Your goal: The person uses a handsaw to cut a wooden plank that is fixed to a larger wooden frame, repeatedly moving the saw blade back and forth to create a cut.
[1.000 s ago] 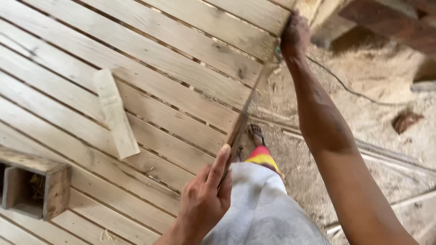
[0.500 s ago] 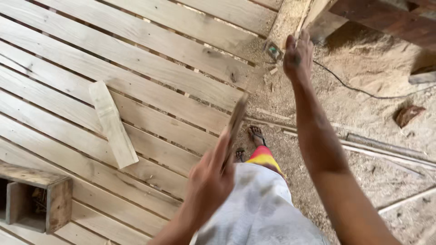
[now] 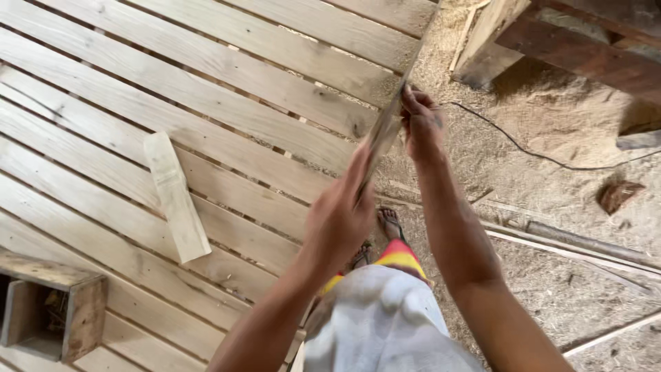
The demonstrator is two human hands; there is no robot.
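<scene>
Hands first: I see left hand (image 3: 342, 219) gripping near end of thin wooden strip (image 3: 383, 134), right hand (image 3: 421, 122) pinching far end (strip held edge-on above slatted panel (image 3: 206, 89) edge). Open wooden box (image 3: 51, 310) lower left, contents unclear.

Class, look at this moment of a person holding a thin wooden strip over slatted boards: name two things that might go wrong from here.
1. Both bare hands, left hand and right hand, grip a rough wooden strip; splinters seem possible.
2. The foot wears only an open sandal, on sawdust strewn with a cable and sticks; tripping or a stubbed toe seems likely.
</scene>
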